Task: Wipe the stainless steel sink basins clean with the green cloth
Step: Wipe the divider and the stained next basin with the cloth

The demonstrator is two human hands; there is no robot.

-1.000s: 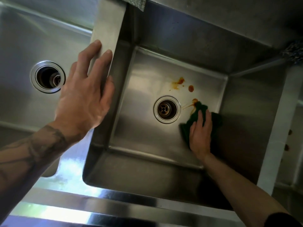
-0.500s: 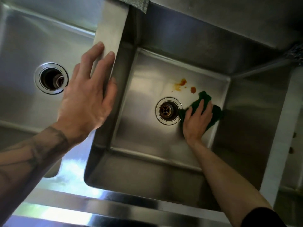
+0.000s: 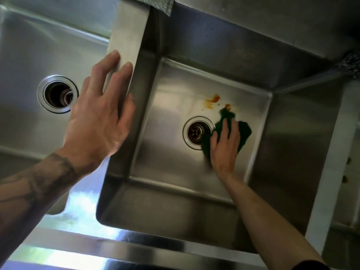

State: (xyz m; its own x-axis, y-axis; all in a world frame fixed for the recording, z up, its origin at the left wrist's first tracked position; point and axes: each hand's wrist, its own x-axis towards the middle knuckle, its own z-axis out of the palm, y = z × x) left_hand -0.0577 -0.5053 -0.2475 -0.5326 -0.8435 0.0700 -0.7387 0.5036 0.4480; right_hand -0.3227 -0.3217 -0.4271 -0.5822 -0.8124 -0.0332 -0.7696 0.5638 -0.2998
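The right hand [image 3: 225, 145] lies flat, fingers fairly straight and close together, pressing the green cloth [image 3: 244, 131] onto the floor of the right basin [image 3: 171, 162]. The cloth sits just right of the drain [image 3: 196, 132], its near-left edge touching the drain rim. Its far tip meets the nearer of the orange stains [image 3: 213, 100]; the larger smear lies beyond, toward the basin's far edge. The left hand [image 3: 97, 117], fingers spread, rests palm-down on the divider [image 3: 128, 36] between the basins.

The likely trouble: only a narrow tip of bunched cloth reaches the stain, so a stroke may drag orange across the steel rather than lift it. The edge by the drain could catch on the strainer. A leaning palm may also slip on the polished divider
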